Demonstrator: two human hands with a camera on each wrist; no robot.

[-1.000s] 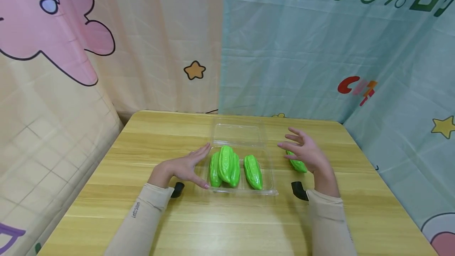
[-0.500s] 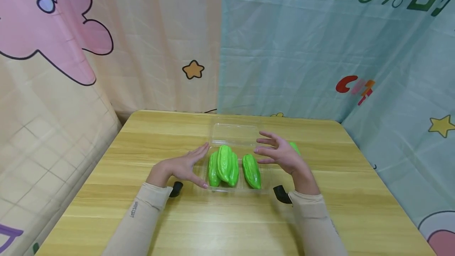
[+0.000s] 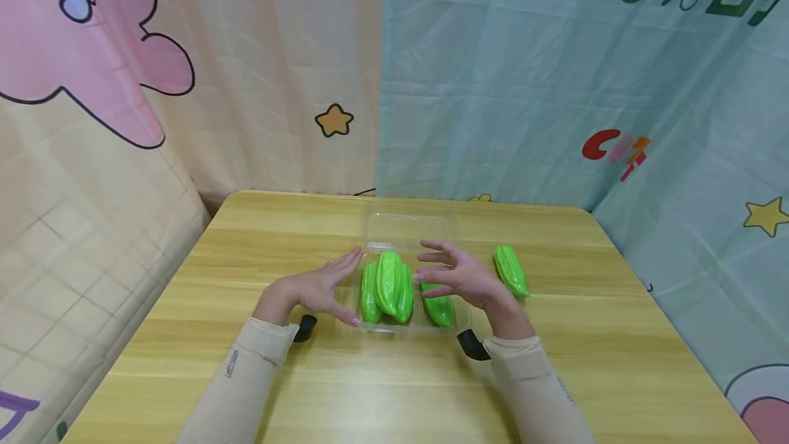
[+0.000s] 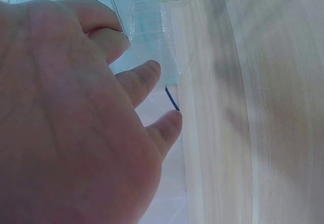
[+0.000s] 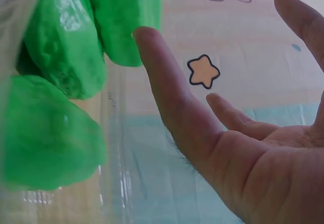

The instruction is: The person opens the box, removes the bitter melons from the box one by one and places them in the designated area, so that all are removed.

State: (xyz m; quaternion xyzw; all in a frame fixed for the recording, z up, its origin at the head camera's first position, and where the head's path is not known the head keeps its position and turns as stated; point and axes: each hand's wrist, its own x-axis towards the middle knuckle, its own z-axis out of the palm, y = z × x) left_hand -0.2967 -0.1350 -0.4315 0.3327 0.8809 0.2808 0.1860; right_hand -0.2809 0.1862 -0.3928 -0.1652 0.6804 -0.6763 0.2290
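Note:
A clear plastic box (image 3: 407, 330) lies on the table with its lid (image 3: 408, 228) folded back. Inside it, several bright green bitter melons (image 3: 388, 283) are bunched on the left, and a single bitter melon (image 3: 439, 310) lies on the right. My left hand (image 3: 314, 290) is at the box's left side, thumb and fingers spread along the edge; whether it touches is unclear. Over the right part of the box is my right hand (image 3: 465, 279), fingers apart and holding nothing, partly hiding the single melon. The right wrist view shows its fingers (image 5: 162, 72) beside the melons.
Another bitter melon (image 3: 511, 270) lies on the wooden table (image 3: 382, 389) to the right of the box. Printed cloth curtains (image 3: 283, 88) hang behind and at both sides. Both wrists carry a black device (image 3: 473, 345).
My right hand has moved left from beside the loose bitter melon to over the box, uncovering that melon. My left hand has stayed at the box's left side.

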